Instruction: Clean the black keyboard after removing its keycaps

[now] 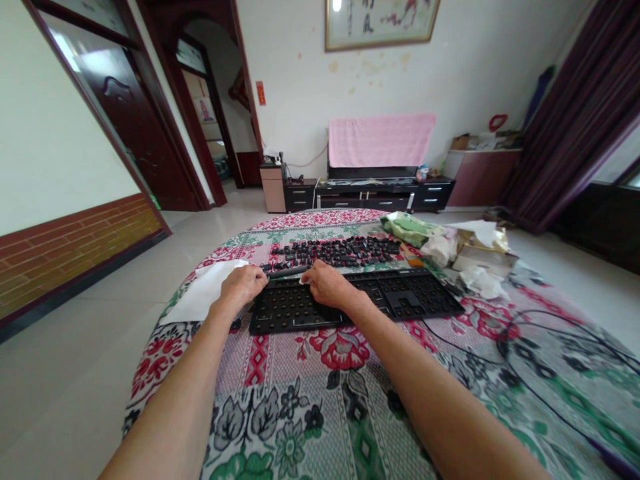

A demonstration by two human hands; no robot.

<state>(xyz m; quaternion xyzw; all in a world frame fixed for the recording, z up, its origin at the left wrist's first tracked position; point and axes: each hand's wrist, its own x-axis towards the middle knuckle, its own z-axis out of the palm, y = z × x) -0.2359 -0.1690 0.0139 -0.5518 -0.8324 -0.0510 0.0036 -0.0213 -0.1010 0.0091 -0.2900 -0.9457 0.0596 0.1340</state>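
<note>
A black keyboard base [400, 300] with its keycaps off lies on the table, rows of small round key seats showing. My left hand [243, 285] is closed at the left end of a slim dark grey bar [287, 272], over the keyboard's upper left corner. My right hand [327, 285] rests above the keyboard's left half, fingers pinched on a small white piece [303, 281], like tissue, by the bar's right end. Behind the keyboard, many loose black keycaps [345, 251] are spread out. A white sheet [203, 293] lies left of my left hand.
A patterned tablecloth [280, 373] covers the table. At the right are a green plastic bag [413, 229], crumpled tissue [481, 282] and an opened box [485, 259]. A black cable [460, 347] loops across the right side. A low TV cabinet [365, 198] stands beyond.
</note>
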